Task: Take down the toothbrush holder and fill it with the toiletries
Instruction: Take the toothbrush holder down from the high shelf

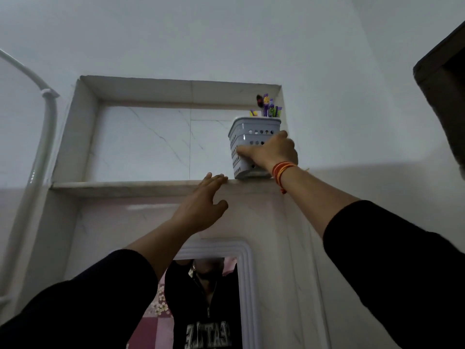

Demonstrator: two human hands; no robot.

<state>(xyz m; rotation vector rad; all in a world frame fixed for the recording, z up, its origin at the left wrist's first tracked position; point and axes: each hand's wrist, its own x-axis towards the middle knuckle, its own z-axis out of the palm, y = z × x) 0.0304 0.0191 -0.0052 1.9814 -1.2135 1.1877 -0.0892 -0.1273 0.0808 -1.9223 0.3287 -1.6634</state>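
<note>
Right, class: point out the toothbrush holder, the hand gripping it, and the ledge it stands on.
toothbrush holder (251, 133), head view, on its perforated front wall near the rim.
right hand (274, 151), head view, on the back of the hand.
ledge (125, 186), head view, on its bare front edge.

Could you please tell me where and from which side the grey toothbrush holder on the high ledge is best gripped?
Grip the toothbrush holder around its lower walls, from the front and below, as the right hand does. It sits at the ledge edge, tapered, with brushes crowding its top.
</note>
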